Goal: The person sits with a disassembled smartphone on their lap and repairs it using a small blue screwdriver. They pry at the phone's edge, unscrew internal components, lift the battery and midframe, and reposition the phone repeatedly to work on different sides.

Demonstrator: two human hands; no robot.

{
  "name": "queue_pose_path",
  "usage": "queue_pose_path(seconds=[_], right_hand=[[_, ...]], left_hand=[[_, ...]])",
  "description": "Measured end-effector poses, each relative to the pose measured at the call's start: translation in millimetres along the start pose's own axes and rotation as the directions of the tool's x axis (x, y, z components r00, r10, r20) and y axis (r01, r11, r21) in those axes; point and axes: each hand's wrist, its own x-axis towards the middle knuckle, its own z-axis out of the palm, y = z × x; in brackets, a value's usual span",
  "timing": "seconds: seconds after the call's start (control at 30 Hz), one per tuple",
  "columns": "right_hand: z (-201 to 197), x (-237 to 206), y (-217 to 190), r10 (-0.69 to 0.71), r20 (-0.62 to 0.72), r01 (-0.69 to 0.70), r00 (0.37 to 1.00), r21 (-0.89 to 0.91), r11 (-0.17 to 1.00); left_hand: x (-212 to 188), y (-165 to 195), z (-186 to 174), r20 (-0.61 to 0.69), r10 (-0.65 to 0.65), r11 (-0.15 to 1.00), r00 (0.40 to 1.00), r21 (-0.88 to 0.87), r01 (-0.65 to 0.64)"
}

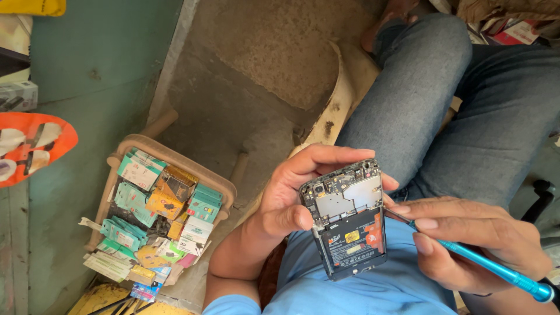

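My left hand [294, 192] grips an opened phone [349, 224] by its edges, back cover off, with the metal shields, black battery and yellow sticker showing. My right hand [466, 245] holds a blue-handled screwdriver [496, 269] like a pen. Its thin metal tip touches the phone's right edge near the upper board. Both hands hover over my lap, above a light blue shirt [361, 291] and grey jeans [466, 111].
A beige plastic basket [175, 157] at lower left is crammed with several small teal, yellow and white boxes, some spilling over. An orange tray [52, 146] sits at the left edge. The rough concrete floor [262, 64] and a wooden stool edge [338, 99] lie ahead.
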Motion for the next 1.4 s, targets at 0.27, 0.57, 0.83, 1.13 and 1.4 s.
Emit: queue_pose_path(seconds=[0.27,0.57,0.83,1.13,1.4], right_hand=[[2.2,0.8,-1.1,-0.002,-0.022,0.001,1.0,-0.021,1.0],[0.7,-0.8,0.5,0.011,-0.016,-0.012,1.0,-0.051,0.999],[1.8,-2.9,-0.8,0.04,-0.019,-0.041,0.999,-0.041,0.998],[2.6,-6.9,-0.8,0.034,-0.037,-0.035,0.999,-0.047,0.998],[1.5,-15.3,3.5,0.061,-0.027,-0.063,0.998,-0.044,0.997]], left_hand=[[-0.4,-0.9,-0.7,0.002,0.015,1.0,1.0,0.016,-0.015],[0.2,0.5,-0.7,0.008,0.017,1.0,1.0,0.025,-0.017],[2.0,3.8,2.0,-0.025,-0.002,0.999,1.0,0.044,0.003],[2.0,2.3,3.6,-0.025,0.008,0.999,1.0,0.033,-0.008],[-1.0,2.4,0.6,0.001,0.014,0.999,1.0,0.033,-0.014]])
